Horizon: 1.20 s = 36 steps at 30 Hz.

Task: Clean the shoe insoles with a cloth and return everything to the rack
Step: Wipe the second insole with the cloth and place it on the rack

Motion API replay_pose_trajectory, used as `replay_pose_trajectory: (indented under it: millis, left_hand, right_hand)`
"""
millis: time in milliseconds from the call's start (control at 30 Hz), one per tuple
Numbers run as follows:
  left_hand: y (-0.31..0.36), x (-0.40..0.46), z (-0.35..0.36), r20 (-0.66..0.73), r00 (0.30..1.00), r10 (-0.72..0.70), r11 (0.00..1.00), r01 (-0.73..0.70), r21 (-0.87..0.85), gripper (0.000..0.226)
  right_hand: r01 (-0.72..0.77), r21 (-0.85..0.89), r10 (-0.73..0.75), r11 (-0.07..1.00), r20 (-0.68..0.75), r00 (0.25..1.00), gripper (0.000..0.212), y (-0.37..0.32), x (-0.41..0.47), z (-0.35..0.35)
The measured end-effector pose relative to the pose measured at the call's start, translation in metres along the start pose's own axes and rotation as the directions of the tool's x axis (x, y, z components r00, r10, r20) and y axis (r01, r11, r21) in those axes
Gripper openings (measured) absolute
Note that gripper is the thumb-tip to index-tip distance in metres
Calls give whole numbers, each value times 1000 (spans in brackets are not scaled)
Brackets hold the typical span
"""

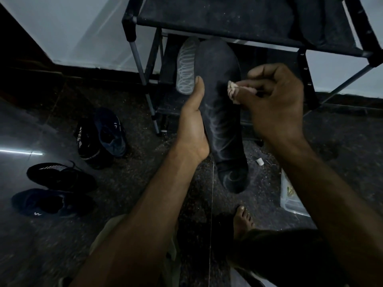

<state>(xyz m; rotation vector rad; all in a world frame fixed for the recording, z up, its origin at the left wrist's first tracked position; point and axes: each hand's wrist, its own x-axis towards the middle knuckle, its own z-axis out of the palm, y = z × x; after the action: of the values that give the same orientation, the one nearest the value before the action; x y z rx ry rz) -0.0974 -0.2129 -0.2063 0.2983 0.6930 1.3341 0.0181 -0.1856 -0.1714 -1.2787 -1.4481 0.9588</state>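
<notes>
The left hand [192,125] reaches forward, palm turned inward, its grip grasping the dark insole [221,112] along the left edge, thumb lying up that edge. The right hand [275,100] hovers beside the insole's right edge, fingers curled and pinching a small pale cloth [233,91]. Behind, the rack [228,19] holds a second, pale-patterned insole [185,67] on its lower shelf. Four dark shoes [103,135] sit on the floor at left; a clear plastic container [290,195] lies at right, contents unclear.

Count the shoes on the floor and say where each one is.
4. Two stand together near the rack's leg: a blue shoe and a black shoe. Two more lie further left: a black one and a blue one. Others may be out of view.
</notes>
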Motion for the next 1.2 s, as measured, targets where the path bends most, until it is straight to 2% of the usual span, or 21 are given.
replay_pose_trajectory:
  millis: [133, 267, 433, 500, 633, 733, 867, 967, 1067, 1200]
  left_hand:
    - [0, 0, -1, -7, 1000, -1, 1000, 1, -19, 58]
    - [1, -2, -2, -43, 999, 9, 1000, -9, -19, 59]
    - [4, -6, -2, -131, 991, 35, 998, -28, 54, 58]
    - [4, -7, -1, -106, 994, 31, 999, -28, 26, 58]
    - [3, -6, 4, -44, 999, -6, 997, 3, -72, 60]
    - [5, -7, 4, -75, 997, -8, 999, 4, -52, 62]
    - [5, -9, 3, -123, 992, 30, 999, -28, 17, 57]
    - [3, -9, 6, -70, 998, -6, 999, 2, -52, 64]
    - [1, -8, 9, -21, 999, -38, 995, 36, -89, 63]
    - [2, -7, 6, -38, 998, -46, 996, 43, -80, 69]
  right_hand:
    - [142, -162, -142, 977, 7, 990, 25, -1, -4, 0]
    - [345, -421, -332, 839, 107, 937, 19, 0, -11, 2]
    - [455, -473, -371, 755, 264, 890, 19, 2, -39, 19]
    - [459, -456, -381, 762, 258, 888, 19, 0, -34, 17]
    - [404, -461, -376, 790, 155, 913, 19, -1, -7, 6]
    - [422, -439, -375, 793, 192, 907, 17, -4, -17, 14]
    - [472, -476, -373, 742, 292, 881, 15, -1, -44, 19]
    - [431, -464, -356, 774, 245, 902, 19, -1, -34, 9]
    - [387, -483, -352, 785, 165, 921, 21, -4, -11, 1]
    - [424, -431, -371, 797, 205, 906, 18, -9, -16, 14]
